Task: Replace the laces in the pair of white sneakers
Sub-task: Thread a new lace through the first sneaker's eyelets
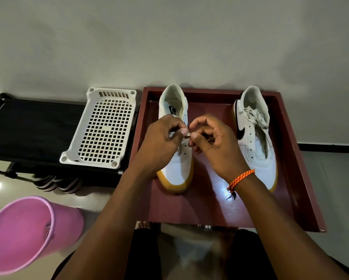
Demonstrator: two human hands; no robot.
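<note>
Two white sneakers with yellow soles stand in a dark red tray [286, 150]. The left sneaker [177, 168] lies under both my hands, its eyelets showing near the toe. My left hand [161, 140] and my right hand [212, 140] meet above its middle, and each pinches a bit of white lace [187, 135] between thumb and fingers. The right sneaker [256, 142] stands apart at the right with a loose bundle of white lace [256, 117] lying on its opening. Most of the lace on the left sneaker is hidden by my hands.
A white perforated plastic basket [102, 128] lies on a black surface [28, 128] left of the tray. A pink bucket [26, 231] lies tipped at the lower left on the tiled floor. A grey wall rises behind the tray. My knees are below the tray.
</note>
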